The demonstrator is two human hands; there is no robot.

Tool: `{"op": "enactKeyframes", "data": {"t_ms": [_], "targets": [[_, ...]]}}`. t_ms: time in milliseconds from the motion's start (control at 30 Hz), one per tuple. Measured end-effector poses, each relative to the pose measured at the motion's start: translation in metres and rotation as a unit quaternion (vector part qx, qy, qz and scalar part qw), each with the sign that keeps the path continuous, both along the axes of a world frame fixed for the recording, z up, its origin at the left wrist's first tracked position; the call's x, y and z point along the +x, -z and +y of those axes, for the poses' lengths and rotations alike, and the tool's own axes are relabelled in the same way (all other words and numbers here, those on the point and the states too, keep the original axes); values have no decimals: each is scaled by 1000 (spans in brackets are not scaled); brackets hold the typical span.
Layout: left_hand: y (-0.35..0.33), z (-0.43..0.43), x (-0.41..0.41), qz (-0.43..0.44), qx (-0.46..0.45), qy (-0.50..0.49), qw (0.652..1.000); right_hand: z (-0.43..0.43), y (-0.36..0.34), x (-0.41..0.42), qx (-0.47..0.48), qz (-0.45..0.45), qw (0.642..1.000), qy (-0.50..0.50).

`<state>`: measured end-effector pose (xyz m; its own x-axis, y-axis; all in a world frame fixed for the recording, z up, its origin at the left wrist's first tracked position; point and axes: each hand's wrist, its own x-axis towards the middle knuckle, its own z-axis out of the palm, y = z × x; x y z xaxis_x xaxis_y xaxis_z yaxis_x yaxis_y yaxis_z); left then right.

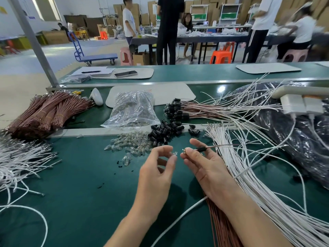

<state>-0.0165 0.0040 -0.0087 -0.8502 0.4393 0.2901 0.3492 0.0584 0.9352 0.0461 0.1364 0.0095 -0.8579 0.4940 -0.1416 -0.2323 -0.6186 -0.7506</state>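
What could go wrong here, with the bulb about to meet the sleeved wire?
1. The left hand pinches the tiny clear bulb by fingertips only; it may slip and get lost among the loose bulbs just behind.
2. The sleeved wire in the right hand ends in a small metal terminal; a skewed push could crack the bulb.
3. The white wires crowd the right wrist and may snag.

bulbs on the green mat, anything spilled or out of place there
Somewhat. The clear bulbs lie loose in a scatter in front of the plastic bag, with a few strays and black crumbs nearer the left hand. The black caps straddle the metal rail. Nothing looks broken.
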Motion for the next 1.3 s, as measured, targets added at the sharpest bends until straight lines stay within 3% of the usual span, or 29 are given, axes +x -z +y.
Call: {"op": "enactKeyframes", "data": {"t_ms": [200,1300], "targets": [[3,8,4,-22,48,-1,999,1,0,0,8,-1,1000,-1],[4,3,1,-2,32,6,999,1,8,0,59,-8,998,-22]]}}
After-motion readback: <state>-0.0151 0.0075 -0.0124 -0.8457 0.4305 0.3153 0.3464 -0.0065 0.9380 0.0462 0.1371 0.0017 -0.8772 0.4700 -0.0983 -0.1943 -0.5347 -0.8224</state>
